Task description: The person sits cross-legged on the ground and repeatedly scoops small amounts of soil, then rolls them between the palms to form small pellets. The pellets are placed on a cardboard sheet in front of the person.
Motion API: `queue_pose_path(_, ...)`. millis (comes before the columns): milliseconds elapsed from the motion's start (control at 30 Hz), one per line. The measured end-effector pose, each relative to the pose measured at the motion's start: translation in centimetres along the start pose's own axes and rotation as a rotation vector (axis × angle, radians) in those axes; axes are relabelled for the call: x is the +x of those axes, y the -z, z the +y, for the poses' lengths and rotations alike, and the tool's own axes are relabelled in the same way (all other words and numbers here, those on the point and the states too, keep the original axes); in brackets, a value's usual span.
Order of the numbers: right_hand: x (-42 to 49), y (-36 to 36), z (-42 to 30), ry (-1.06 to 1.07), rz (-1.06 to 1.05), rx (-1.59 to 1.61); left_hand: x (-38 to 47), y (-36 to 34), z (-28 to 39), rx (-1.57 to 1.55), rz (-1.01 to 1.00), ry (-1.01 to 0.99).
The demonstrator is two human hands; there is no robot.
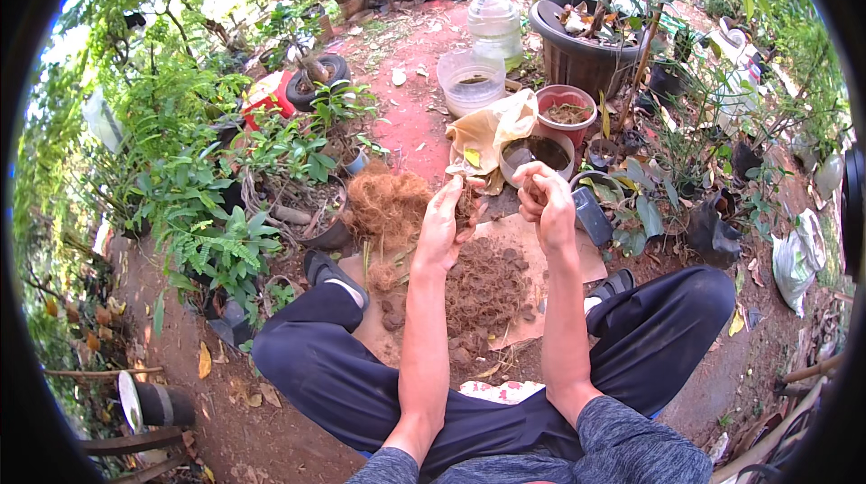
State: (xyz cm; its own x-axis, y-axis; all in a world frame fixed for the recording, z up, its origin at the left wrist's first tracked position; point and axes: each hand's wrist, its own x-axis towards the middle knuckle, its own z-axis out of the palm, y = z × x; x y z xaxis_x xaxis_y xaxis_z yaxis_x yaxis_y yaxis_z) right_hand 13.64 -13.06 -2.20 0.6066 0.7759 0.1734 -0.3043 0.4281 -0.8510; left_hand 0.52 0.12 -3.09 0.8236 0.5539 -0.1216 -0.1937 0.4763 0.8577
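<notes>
My left hand (448,220) is closed around a small dark brown fibrous clump (467,203), held up over the ground sheet. To its right, my right hand (547,203) is raised with its fingers curled; whether something small is pinched in them cannot be told. Below both hands, a pile of brown fibre and soil clods (490,284) lies on a flat tan sheet (582,257). A heap of loose orange-brown coconut fibre (389,203) sits to the left of my left hand.
Beyond my hands stand a tub of dark liquid (565,176), a cream cloth or bag (473,132), a red pot (587,133), a cloudy plastic tub (450,88) and a large water bottle (495,24). A black box (593,217) is at right. Leafy potted plants (250,240) crowd the left.
</notes>
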Motion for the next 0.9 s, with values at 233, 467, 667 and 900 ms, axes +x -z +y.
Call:
queue_pose_path(233, -0.8, -3.1, -0.8, 0.317, -0.183, -0.984, -0.1, -0.3, -0.2, -0.041, 0.022, 0.030)
queue_pose_path(467, -0.5, -2.4, 0.2, 0.346, -0.134, -0.995, -0.2, 0.3, 0.5, 0.053, 0.026, -0.042)
queue_pose_path(667, -0.8, -2.1, -0.4, 0.286, -0.065, -1.000, -0.2, 0.4, 0.7, 0.070, -0.026, -0.059)
queue_pose_path(900, -0.8, -2.9, -0.5, 0.338, 0.054, -0.960, 0.0, 0.3, 0.4, -0.032, -0.102, -0.064)
